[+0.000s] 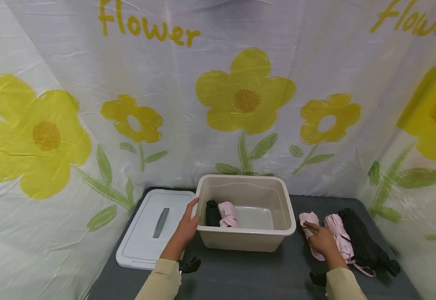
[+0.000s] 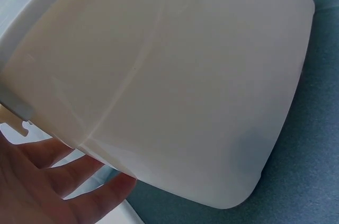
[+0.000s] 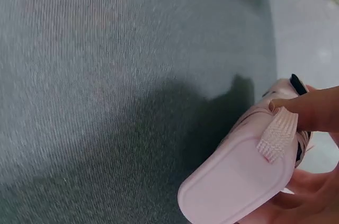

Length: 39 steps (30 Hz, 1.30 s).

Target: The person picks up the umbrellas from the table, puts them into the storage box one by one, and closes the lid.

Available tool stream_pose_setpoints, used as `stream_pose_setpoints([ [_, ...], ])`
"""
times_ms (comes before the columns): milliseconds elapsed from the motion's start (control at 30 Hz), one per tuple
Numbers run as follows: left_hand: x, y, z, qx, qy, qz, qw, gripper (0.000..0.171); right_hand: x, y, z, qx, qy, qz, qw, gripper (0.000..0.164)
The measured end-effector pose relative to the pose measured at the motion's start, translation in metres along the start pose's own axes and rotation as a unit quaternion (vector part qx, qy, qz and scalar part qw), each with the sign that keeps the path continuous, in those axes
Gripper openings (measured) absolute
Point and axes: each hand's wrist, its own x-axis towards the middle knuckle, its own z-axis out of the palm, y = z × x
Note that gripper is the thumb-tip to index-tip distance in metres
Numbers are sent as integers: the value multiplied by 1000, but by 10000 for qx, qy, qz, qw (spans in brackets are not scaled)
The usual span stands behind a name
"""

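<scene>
A beige storage bin (image 1: 240, 242) stands at the middle of the dark table, with a black rolled bundle (image 1: 213, 214) and a pink folded umbrella (image 1: 228, 213) side by side at its left end. My left hand (image 1: 185, 227) holds the bin's left rim; in the left wrist view its fingers (image 2: 79, 173) lie against the outer wall. To the right of the bin, my right hand (image 1: 323, 241) grips the leftmost pink folded umbrella (image 3: 238, 181), thumb and fingers on opposite sides. Its flat end and ribbed strap (image 3: 278, 135) show in the right wrist view.
Right of my right hand lie another pink folded umbrella (image 1: 339, 231) and a longer black folded umbrella (image 1: 366, 241). A white lid (image 1: 139, 246) with a grey handle (image 1: 161, 223) lies left of the bin. A flower-printed curtain (image 1: 180, 83) surrounds the table.
</scene>
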Motion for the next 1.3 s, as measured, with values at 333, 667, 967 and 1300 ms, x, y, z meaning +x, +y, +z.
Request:
stream_pose_setpoints([
  [333, 3, 5, 0, -93, -83, -183, 9998, 65, -11, -11, -4, 1028, -124, 455, 9936, 54],
  [667, -1, 9, -1, -43, -86, -132, 9999, 64, -20, -26, -22, 1319, -98, 410, 9904, 51],
  [967, -7, 20, -3, -98, -178, -194, 9996, 62, -20, -43, -37, 1545, 99, 307, 9875, 52],
  [1300, 2, 2, 0, -46, -58, -56, 10000, 63, -22, -62, -53, 2028, 176, 146, 9790, 53],
])
